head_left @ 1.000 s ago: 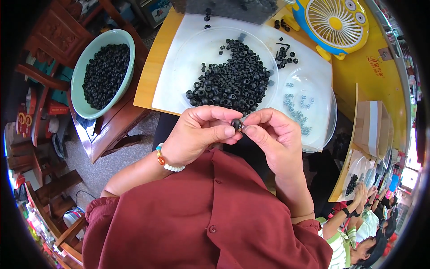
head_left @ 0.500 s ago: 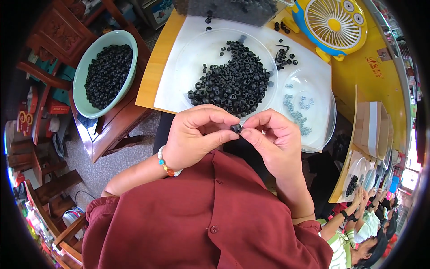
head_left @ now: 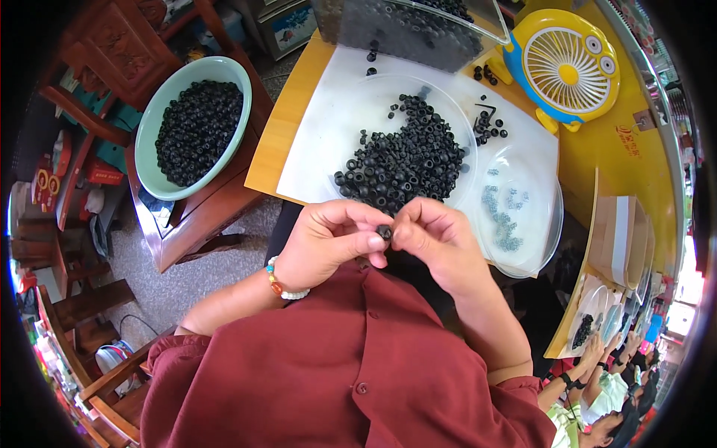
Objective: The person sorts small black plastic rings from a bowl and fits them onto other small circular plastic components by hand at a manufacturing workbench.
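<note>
My left hand (head_left: 325,243) pinches a small black bead-like part (head_left: 384,231) between thumb and index finger, above my lap at the table's near edge. My right hand (head_left: 441,243) is closed against the part's right side, thumb and forefinger pressed together; whatever they hold is hidden. Just beyond both hands is a clear round tray (head_left: 340,112) with a heap of similar black parts (head_left: 411,153), some showing open holes. To its right stands a clear round dish (head_left: 557,216) holding tiny silvery pieces, perhaps springs (head_left: 508,228).
A pale green basin (head_left: 143,164) full of black parts sits on a wooden stool at left. Behind the tray are a clear bin (head_left: 396,37) and a yellow-blue fan (head_left: 567,71). An L-shaped black key (head_left: 485,107) lies among loose parts. Co-workers' hands (head_left: 594,349) show at lower right.
Both hands sit slightly lower in the picture, and the right fingers have curled closer around the black part. The view has shifted, so the table appears lower and farther right.
</note>
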`<state>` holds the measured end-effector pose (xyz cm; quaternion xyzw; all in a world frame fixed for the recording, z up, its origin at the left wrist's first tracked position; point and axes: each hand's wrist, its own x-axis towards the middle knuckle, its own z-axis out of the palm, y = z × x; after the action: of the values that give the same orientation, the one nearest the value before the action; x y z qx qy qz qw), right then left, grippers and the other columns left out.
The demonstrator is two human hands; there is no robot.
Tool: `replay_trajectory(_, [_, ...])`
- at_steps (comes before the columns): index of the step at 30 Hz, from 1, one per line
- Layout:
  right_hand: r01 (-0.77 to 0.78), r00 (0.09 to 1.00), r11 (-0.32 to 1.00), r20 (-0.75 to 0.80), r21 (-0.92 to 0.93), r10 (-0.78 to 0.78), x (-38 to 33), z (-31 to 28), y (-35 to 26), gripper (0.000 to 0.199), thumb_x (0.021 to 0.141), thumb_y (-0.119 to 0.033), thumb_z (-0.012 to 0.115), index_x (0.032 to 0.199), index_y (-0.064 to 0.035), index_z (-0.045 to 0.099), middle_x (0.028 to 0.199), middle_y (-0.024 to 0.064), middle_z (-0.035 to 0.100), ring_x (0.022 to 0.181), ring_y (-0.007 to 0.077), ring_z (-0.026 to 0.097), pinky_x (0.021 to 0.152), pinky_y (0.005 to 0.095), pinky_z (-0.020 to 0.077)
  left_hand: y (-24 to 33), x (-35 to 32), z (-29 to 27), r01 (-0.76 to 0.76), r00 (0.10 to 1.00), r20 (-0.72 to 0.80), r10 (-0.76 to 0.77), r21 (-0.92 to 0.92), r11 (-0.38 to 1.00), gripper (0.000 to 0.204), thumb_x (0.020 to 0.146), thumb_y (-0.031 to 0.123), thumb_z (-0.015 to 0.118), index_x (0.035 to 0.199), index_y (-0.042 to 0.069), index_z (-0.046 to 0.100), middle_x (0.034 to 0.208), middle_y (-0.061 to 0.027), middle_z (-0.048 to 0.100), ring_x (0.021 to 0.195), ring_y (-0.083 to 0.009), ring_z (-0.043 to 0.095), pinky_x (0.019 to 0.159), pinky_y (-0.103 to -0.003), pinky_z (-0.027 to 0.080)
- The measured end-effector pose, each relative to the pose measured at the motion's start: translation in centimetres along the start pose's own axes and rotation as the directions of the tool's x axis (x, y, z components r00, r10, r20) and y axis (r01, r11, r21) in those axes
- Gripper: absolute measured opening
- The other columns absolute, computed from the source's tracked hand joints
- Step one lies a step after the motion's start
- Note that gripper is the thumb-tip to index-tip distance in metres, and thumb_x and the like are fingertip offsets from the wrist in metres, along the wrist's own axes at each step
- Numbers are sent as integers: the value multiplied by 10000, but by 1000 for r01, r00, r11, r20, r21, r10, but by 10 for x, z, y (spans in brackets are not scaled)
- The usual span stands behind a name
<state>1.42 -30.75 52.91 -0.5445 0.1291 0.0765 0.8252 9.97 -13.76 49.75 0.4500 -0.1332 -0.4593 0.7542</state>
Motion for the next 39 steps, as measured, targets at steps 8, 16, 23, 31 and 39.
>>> replay_trajectory(8, [216, 876, 339, 29, -915, -481, 107, -6, -16, 85, 774, -104, 637, 802, -25, 644, 769, 90, 633, 734, 203, 615, 697, 346, 452, -2, 4, -21, -66, 991, -131, 36, -232, 970, 184, 839, 52, 626, 1015, 34, 575, 883, -112, 640, 710, -168, 635, 683, -321, 549])
replay_trajectory(16, [-13, 926, -100, 26, -995, -376, 142, -1, -6, 122, 752, -95, 603, 844, -42, 663, 801, 125, 640, 745, 278, 607, 745, 385, 421, -1, 8, -26, -54, 993, -117, 18, -310, 949, 182, 840, 29, 612, 1021, 40, 587, 890, -113, 639, 714, -154, 631, 685, -324, 558])
replay_trajectory(23, [11, 952, 725, -215, -688, -218, 61, -15, -27, 124, 803, -34, 598, 911, 11, 640, 809, 50, 642, 733, 82, 588, 651, 233, 457, 0, 10, -20, -45, 998, -58, 27, -338, 940, 239, 832, 14, 624, 1070, 20, 603, 890, -98, 647, 734, -149, 656, 693, -257, 551])
replay_trajectory(31, [169, 972, 985, -163, -30, -171, -18, 6, -24, 136, 818, 34, 623, 952, 41, 602, 867, 81, 641, 785, 131, 622, 700, 240, 508, -8, 12, 1, -60, 989, 113, 96, -288, 956, 238, 802, -10, 647, 1039, -20, 625, 878, -116, 665, 755, -166, 665, 705, -257, 552])
replay_trajectory(39, [276, 950, 959, -129, -63, -283, -33, 6, -18, 128, 815, 48, 625, 941, 58, 604, 880, 105, 638, 798, 153, 634, 716, 249, 524, -2, 7, 15, -77, 986, 132, 97, -148, 986, 263, 788, -44, 648, 1048, -12, 632, 887, -112, 665, 773, -159, 664, 711, -252, 550])
